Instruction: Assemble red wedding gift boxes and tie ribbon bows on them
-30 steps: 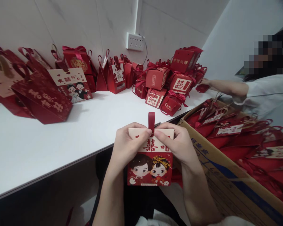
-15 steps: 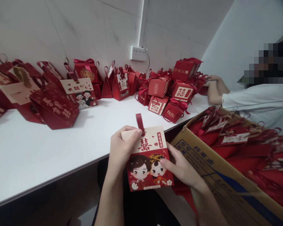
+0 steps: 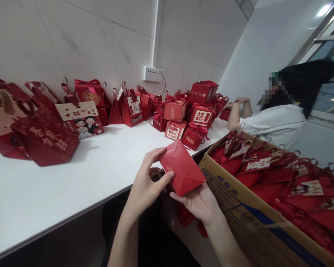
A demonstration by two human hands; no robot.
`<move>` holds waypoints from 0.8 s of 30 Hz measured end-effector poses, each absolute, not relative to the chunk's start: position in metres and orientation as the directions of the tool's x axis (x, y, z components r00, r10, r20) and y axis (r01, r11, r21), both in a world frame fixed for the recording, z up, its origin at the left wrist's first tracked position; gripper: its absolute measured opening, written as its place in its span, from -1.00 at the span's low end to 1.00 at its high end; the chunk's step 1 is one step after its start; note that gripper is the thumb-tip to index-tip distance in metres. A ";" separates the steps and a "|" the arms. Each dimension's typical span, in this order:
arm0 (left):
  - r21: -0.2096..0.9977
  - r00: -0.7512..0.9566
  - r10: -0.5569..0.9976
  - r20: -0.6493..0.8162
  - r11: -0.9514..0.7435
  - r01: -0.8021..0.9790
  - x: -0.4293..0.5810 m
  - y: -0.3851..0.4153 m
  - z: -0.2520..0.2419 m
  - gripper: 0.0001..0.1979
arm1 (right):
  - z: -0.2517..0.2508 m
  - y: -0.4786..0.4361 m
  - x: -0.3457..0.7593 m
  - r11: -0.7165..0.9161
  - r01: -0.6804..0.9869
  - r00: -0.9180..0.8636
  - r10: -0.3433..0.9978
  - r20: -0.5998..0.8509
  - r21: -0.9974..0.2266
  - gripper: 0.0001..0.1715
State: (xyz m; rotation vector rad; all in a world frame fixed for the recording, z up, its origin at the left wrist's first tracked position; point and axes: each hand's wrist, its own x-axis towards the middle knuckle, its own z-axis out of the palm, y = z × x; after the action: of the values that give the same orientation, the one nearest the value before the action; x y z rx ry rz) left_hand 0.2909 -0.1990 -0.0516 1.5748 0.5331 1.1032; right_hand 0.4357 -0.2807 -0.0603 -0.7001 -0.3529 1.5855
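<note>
Held above my lap, just off the table's front edge, is a red gift box (image 3: 183,167) turned so that a plain, creased red side faces me. My left hand (image 3: 153,178) grips its left side, thumb on the near face and fingers behind. My right hand (image 3: 200,202) is closed around the lower right of the box, cupping it from below; part of those fingers is hidden behind it. The box's printed couple picture and its ribbon loop do not show from this angle.
On the white table (image 3: 100,163) stand several red gift boxes (image 3: 44,137) at left and a stack of ribboned boxes (image 3: 175,111) ahead. An open carton (image 3: 231,200) full of red boxes is at right. Behind it sits another person (image 3: 278,122). A socket strip (image 3: 153,74) is on the wall.
The box has been tipped over in my hands, so its printed front has gone from view and a plain red side shows. My view has swung slightly to the right.
</note>
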 end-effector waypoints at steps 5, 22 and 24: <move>0.924 0.405 0.833 0.378 -0.314 -0.217 0.294 -0.200 -0.053 -0.38 | -0.068 -0.284 0.433 -0.171 -0.769 -0.063 0.979 -0.194 -0.616 -0.59; 0.624 0.452 0.438 0.777 -0.631 -0.461 0.287 -0.215 -0.043 -0.77 | -0.086 -0.272 0.435 0.054 -0.563 0.258 0.960 -0.113 -0.825 -0.47; 0.617 0.464 0.418 0.781 -0.627 -0.476 0.287 -0.216 -0.042 -0.78 | -0.086 -0.274 0.437 0.096 -0.481 0.325 0.943 -0.075 -0.872 -0.43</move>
State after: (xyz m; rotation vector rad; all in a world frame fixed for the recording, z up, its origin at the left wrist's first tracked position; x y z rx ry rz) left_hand 0.2869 -0.2165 -0.0417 1.8418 -0.0490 1.2903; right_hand 0.4368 -0.2739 -0.0860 -0.9646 -0.5987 1.1527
